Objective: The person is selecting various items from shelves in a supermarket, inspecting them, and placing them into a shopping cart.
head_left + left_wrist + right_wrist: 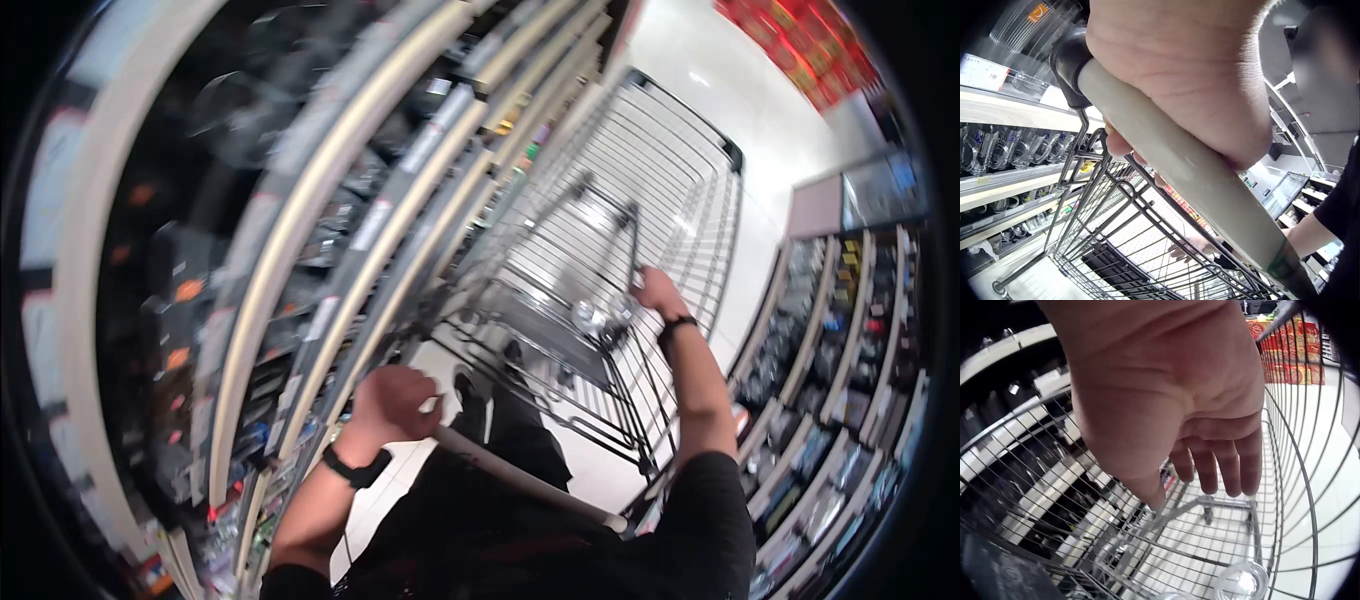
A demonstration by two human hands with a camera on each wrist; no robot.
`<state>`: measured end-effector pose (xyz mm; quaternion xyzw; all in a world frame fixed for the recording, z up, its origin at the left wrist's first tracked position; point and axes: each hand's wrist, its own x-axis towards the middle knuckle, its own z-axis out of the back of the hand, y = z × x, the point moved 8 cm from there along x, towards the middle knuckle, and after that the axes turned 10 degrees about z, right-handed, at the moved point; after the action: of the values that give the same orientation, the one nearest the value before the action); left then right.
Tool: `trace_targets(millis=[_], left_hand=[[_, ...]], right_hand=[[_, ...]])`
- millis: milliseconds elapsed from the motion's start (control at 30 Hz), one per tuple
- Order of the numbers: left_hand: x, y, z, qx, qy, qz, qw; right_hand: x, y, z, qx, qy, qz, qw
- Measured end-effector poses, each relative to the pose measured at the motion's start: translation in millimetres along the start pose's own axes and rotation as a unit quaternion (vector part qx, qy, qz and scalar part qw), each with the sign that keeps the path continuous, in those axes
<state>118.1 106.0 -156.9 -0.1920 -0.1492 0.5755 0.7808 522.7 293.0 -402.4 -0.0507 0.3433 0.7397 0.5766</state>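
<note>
While the right hand [1179, 394] hangs inside the cart [740, 155], its fingers loose and holding nothing, clear vessels [1241, 582] lie near it within the wire sides, which probably keep them from rolling out. Nearer the body, the left hand [395, 403] is clamped round the pale handle [1166, 150], likely to steady the cart. Shelves [997, 109] of glassware run along its left side, perhaps to be within easy reach, and red boxes [1297, 350] stand stacked farther off.

Shop aisle – cart [690, 190], shelves [830, 370] w/ price tags & glassware [1016, 150].
</note>
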Motion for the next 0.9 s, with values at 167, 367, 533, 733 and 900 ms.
trace_targets(millis=[167,367,533,733,900], left_hand=[[-8,-2,-17,0.030,0.046,-0.028,0.998],[-19,1,-13,0.049,0.102,-0.046,0.993],[-20,-9,-29,0.043,0.115,-0.058,0.991],[-29,-9,-13,0.046,0.006,-0.071,0.996],[-23,-11,-18,0.041,-0.024,-0.071,0.996]], right_hand=[[-79,40,28,-0.029,-0.071,0.087,0.993],[-214,203,90,0.063,-0.146,0.090,0.983],[-290,239,22,0.296,-0.165,0.035,0.940],[-301,305,-68,-0.028,-0.278,0.012,0.960],[-300,296,-66,-0.096,-0.311,-0.041,0.945]])
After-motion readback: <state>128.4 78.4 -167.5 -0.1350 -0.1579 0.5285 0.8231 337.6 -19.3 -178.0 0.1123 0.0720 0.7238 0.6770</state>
